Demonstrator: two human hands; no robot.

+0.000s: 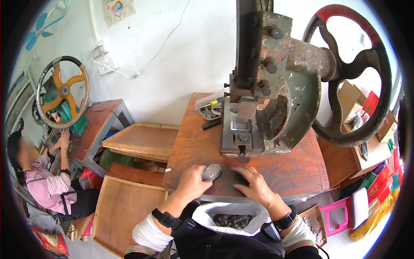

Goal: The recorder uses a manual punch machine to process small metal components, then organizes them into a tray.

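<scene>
At the front of the wooden bench, my left hand is closed on a small grey block with a ridged, grid-like face, its kind unclear. To the right, my right hand rests at the bench edge, fingers apart, with nothing visible in it. Beyond both hands stands a hand-wheel press, its paint worn. On the press's bed lies a similar grid-faced piece, beneath the ram. Below my hands, at my lap, a white sack holds many small dark metal pieces.
A tray of metal bits with a yellow-handled screwdriver sits left of the press. Shallow wooden trays stand at left. Further left, a person sits by another wheel press. At right are a pink stool and a box of scraps.
</scene>
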